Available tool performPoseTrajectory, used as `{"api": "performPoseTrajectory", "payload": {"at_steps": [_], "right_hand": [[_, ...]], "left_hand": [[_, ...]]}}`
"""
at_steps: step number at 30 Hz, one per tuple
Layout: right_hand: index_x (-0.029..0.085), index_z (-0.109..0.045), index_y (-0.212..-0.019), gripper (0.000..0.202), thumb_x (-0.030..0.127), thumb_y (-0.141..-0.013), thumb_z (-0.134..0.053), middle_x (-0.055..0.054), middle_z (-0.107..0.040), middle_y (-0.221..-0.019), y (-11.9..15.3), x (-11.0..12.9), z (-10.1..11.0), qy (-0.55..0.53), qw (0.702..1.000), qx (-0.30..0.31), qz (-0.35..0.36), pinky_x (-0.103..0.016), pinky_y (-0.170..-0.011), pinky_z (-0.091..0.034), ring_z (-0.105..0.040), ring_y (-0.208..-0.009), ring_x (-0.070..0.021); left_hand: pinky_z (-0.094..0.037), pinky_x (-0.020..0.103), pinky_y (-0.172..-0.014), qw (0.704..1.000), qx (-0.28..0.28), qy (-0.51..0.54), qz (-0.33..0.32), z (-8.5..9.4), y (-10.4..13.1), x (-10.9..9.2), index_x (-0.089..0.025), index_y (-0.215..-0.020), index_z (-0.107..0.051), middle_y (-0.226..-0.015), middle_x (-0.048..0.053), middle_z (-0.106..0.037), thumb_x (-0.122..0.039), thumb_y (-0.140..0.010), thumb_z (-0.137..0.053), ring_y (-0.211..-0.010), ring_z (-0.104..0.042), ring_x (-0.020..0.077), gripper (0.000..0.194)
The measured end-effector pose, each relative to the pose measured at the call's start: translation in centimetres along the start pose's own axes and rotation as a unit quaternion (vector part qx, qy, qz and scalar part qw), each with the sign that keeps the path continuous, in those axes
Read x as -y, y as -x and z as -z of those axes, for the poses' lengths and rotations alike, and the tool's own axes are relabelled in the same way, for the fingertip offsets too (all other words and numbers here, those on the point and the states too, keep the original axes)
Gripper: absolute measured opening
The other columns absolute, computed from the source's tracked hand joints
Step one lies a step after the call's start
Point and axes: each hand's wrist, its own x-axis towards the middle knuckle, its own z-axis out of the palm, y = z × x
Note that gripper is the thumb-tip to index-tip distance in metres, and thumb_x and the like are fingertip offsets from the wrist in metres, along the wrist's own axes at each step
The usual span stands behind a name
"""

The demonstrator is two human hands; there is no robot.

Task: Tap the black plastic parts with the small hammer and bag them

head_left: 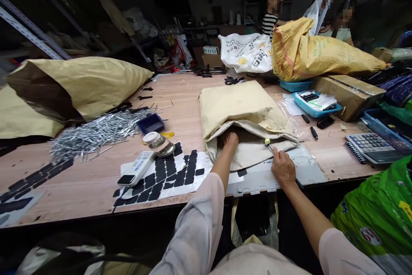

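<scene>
A cream woven sack (236,103) lies flat on the wooden table with its mouth facing me. My left hand (231,138) reaches into that mouth; its fingers are mostly hidden by the sack, so their hold cannot be made out. Just right of it, my right hand (283,167) is closed on a short metal rod with a round yellow-green end (267,142). The rod's tip is over the lower lip of the sack's opening. Beneath the sack's front edge lies a grey-white sheet (309,165).
Left are a heap of metal rods (99,133), a dark blue tray (150,124), a glass jar (160,144), a white device (137,170) and black pads (165,170). Right are a calculator (373,148), a blue basket (317,105) and a cardboard box (349,95). People are behind.
</scene>
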Motion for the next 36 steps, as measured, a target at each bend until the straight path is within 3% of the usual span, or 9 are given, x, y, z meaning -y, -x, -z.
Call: {"api": "performPoseTrajectory", "payload": {"at_steps": [3, 6, 8, 11, 14, 16, 20, 24, 36], "right_hand": [[0.013, -0.056, -0.138, 0.043, 0.012, -0.096, -0.044, -0.012, -0.062, -0.094, 0.0, 0.0, -0.1, -0.001, 1.000, -0.001, -0.001, -0.034, -0.067, -0.037, -0.052, -0.084, -0.0241], [0.012, -0.057, -0.138, 0.043, 0.012, -0.097, -0.043, -0.012, -0.062, -0.094, -0.1, 0.0, 0.0, -0.008, 1.000, 0.004, -0.005, -0.035, -0.067, -0.037, -0.052, -0.084, -0.0242], [0.012, -0.057, -0.137, 0.042, 0.013, -0.098, -0.043, -0.012, -0.062, -0.095, -0.2, 0.0, 0.2, -0.015, 1.000, 0.009, -0.007, -0.034, -0.068, -0.037, -0.052, -0.084, -0.0242], [0.012, -0.056, -0.139, 0.042, 0.014, -0.099, -0.042, -0.013, -0.062, -0.098, -0.3, 0.0, 0.3, -0.023, 1.000, 0.015, -0.011, -0.033, -0.068, -0.037, -0.052, -0.086, -0.0243], [0.012, -0.056, -0.139, 0.043, 0.015, -0.099, -0.041, -0.014, -0.062, -0.100, -0.4, -0.1, 0.3, -0.026, 0.999, 0.021, -0.016, -0.033, -0.068, -0.037, -0.052, -0.087, -0.0244], [0.012, -0.055, -0.139, 0.043, 0.016, -0.099, -0.041, -0.014, -0.061, -0.100, -0.4, -0.2, 0.3, -0.027, 0.999, 0.022, -0.017, -0.033, -0.068, -0.036, -0.051, -0.087, -0.0245], [0.013, -0.056, -0.139, 0.044, 0.016, -0.099, -0.040, -0.014, -0.061, -0.099, -0.5, -0.3, 0.3, -0.030, 0.999, 0.021, -0.018, -0.033, -0.066, -0.036, -0.051, -0.087, -0.0249], [0.014, -0.059, -0.136, 0.042, 0.015, -0.097, -0.043, -0.013, -0.062, -0.099, -0.6, -0.5, 0.3, -0.046, 0.998, 0.017, -0.025, -0.032, -0.067, -0.035, -0.051, -0.086, -0.0240], [0.018, -0.061, -0.137, 0.040, 0.021, -0.103, -0.041, -0.009, -0.066, -0.096, 2.6, 0.6, 3.4, -0.163, 0.984, -0.072, 0.006, -0.029, -0.079, -0.042, -0.057, -0.092, -0.0214]], "left_hand": [[-0.034, 0.043, -0.114, 0.999, -0.030, -0.029, 0.017, 0.5, -0.6, 0.1, -0.009, -0.128, -0.065, -0.136, 0.023, -0.061, -0.012, -0.097, -0.042, -0.135, -0.052, 0.0327, 0.039], [-0.042, 0.041, -0.105, 0.999, -0.001, -0.041, 0.019, 0.9, 0.3, 0.1, -0.011, -0.119, -0.070, -0.121, 0.021, -0.069, -0.021, -0.096, -0.052, -0.122, -0.061, 0.0326, 0.031], [-0.045, 0.040, -0.097, 0.999, 0.015, -0.044, -0.012, 0.7, 2.0, 0.0, -0.015, -0.112, -0.073, -0.115, 0.018, -0.071, -0.030, -0.095, -0.059, -0.115, -0.062, 0.0325, 0.027], [-0.045, 0.039, -0.092, 0.993, 0.004, -0.032, -0.113, -0.5, 6.2, -0.5, -0.023, -0.107, -0.074, -0.113, 0.012, -0.070, -0.042, -0.093, -0.064, -0.115, -0.056, 0.0310, 0.026], [-0.043, 0.037, -0.091, 0.986, 0.006, 0.001, -0.168, -2.3, 10.1, -0.7, -0.027, -0.104, -0.075, -0.109, 0.008, -0.069, -0.041, -0.093, -0.065, -0.111, -0.054, 0.0280, 0.021], [-0.043, 0.037, -0.091, 0.984, 0.003, 0.034, -0.176, -3.3, 11.5, -0.4, -0.027, -0.107, -0.075, -0.108, 0.007, -0.067, -0.039, -0.090, -0.068, -0.110, -0.053, 0.0270, 0.022], [-0.045, 0.035, -0.093, 0.974, -0.010, 0.124, -0.187, -3.9, 11.5, 1.3, -0.025, -0.114, -0.074, -0.101, 0.005, -0.067, -0.032, -0.081, -0.079, -0.103, -0.056, 0.0236, 0.035], [-0.047, 0.032, -0.088, 0.971, -0.009, 0.174, -0.166, -3.7, 10.9, 2.7, -0.023, -0.095, -0.078, -0.093, 0.003, -0.067, -0.026, -0.081, -0.076, -0.100, -0.057, 0.0217, 0.014], [-0.044, 0.033, -0.089, 0.969, -0.026, 0.172, -0.174, -4.4, 11.2, 2.4, -0.027, -0.099, -0.079, -0.095, 0.003, -0.066, -0.032, -0.085, -0.073, -0.101, -0.053, 0.0215, 0.016]]}}
